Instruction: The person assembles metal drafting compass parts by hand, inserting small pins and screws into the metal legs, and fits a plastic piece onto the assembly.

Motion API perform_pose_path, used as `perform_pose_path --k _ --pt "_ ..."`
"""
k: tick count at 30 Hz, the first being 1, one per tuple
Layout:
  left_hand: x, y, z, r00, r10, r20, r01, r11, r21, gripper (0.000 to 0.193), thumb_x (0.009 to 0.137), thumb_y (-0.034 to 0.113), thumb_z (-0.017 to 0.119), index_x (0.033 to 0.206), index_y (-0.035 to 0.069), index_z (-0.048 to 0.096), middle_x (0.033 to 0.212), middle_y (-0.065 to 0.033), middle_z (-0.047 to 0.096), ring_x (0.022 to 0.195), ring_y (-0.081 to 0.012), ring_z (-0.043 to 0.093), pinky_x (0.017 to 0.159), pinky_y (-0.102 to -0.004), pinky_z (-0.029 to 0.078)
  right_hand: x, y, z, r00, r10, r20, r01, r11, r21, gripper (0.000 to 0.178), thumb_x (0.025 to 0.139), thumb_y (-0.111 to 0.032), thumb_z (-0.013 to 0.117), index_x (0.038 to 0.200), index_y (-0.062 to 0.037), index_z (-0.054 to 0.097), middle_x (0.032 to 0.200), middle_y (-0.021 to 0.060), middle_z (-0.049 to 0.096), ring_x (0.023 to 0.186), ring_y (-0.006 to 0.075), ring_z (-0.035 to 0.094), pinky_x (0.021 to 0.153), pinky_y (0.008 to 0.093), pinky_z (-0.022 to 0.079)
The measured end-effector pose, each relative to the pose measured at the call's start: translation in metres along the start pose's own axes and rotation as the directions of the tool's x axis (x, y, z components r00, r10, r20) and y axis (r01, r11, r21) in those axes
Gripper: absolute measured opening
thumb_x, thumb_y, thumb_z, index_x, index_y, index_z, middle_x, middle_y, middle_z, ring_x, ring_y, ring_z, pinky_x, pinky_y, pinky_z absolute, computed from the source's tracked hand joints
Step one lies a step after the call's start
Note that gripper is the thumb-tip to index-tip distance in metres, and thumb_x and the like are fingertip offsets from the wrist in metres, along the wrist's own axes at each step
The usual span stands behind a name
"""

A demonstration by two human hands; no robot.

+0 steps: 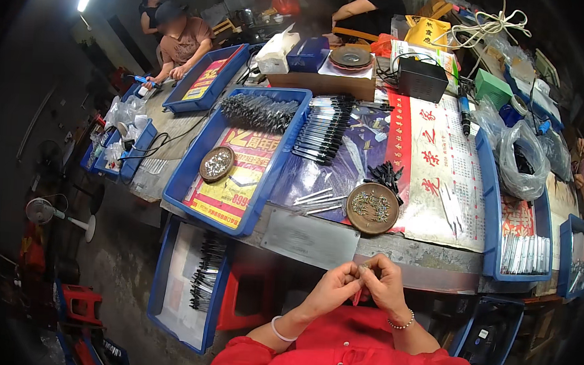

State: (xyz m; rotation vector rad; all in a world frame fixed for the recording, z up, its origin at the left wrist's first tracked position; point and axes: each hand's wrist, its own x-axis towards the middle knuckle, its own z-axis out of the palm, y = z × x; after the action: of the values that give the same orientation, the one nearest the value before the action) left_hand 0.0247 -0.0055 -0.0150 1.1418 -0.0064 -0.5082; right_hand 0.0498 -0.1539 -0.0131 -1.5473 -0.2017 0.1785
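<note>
My left hand (333, 289) and my right hand (384, 286) meet just in front of the table's near edge. Both are closed, fingertips pinched together around something too small to make out. Beyond them on the table stands a round brown dish (372, 208) of small metal parts. Thin white pen tubes (320, 201) lie to its left, and a heap of black pen parts (387, 177) sits behind it. A row of dark pens (323, 129) is laid out farther back. Nearest my left hand on the table is a bare metal plate (310, 238).
A large blue tray (169, 195) at left holds bagged-looking clear parts and another brown dish (217, 163). At right, a blue tray (492, 215) holds pale tubes and plastic bags. A lower blue tray (166, 275) has black pens. A person (184, 41) works at far left.
</note>
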Motion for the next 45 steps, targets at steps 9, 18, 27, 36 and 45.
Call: perform_pose_path --k 9,18,27,36,45 --pt "0.0 0.0 0.0 1.0 0.008 -0.006 -0.008 1.0 -0.003 0.013 0.092 0.013 0.052 0.093 0.001 0.047 0.078 -0.0085 0.06 0.065 -0.0118 0.058 0.057 -0.0218 0.046 0.001 0.003 -0.003 0.998 -0.035 0.05 0.037 0.999 -0.04 0.011 0.085 -0.008 0.058 0.079 -0.0007 0.052 0.062 0.0002 0.054 0.052 0.003 0.047 0.044 0.0192 0.038" --pt "0.0 -0.001 0.0 1.0 0.025 -0.001 -0.025 1.0 -0.001 0.012 0.092 0.012 0.052 0.093 0.001 0.047 0.078 -0.0079 0.06 0.063 -0.0117 0.058 0.057 -0.0221 0.047 0.0 0.0 -0.001 0.999 0.036 0.01 -0.036 0.999 0.032 0.012 0.081 -0.01 0.061 0.079 0.0006 0.054 0.06 0.0005 0.054 0.054 0.0037 0.046 0.046 0.0216 0.037" --pt "0.001 -0.003 -0.002 1.0 0.015 -0.006 -0.015 1.0 0.017 0.013 0.092 0.013 0.052 0.093 0.001 0.048 0.077 -0.0073 0.059 0.062 -0.0113 0.057 0.058 -0.0229 0.048 0.0 0.005 -0.003 0.999 -0.017 0.049 0.018 1.0 -0.024 0.01 0.085 -0.007 0.057 0.079 -0.0002 0.052 0.063 0.0008 0.056 0.054 0.0033 0.048 0.047 0.0194 0.038" --pt "-0.003 0.003 0.002 1.0 0.006 0.0 -0.006 0.999 0.034 0.014 0.092 0.014 0.052 0.093 0.001 0.047 0.079 -0.0088 0.06 0.063 -0.0118 0.058 0.058 -0.0228 0.047 -0.002 -0.003 0.002 1.0 0.007 0.004 -0.007 0.999 0.041 0.012 0.082 -0.009 0.06 0.078 0.0003 0.054 0.06 0.0 0.054 0.054 0.0026 0.046 0.046 0.0206 0.036" --pt "-0.008 -0.002 0.003 0.999 0.026 0.029 -0.026 1.0 0.011 0.012 0.093 0.013 0.051 0.095 0.001 0.047 0.082 -0.0076 0.06 0.066 -0.0115 0.058 0.059 -0.0225 0.047 -0.008 -0.006 -0.001 0.998 -0.03 0.054 0.031 1.0 -0.007 0.01 0.085 -0.006 0.056 0.08 -0.0003 0.051 0.062 0.0011 0.055 0.051 0.0035 0.048 0.043 0.0188 0.038"
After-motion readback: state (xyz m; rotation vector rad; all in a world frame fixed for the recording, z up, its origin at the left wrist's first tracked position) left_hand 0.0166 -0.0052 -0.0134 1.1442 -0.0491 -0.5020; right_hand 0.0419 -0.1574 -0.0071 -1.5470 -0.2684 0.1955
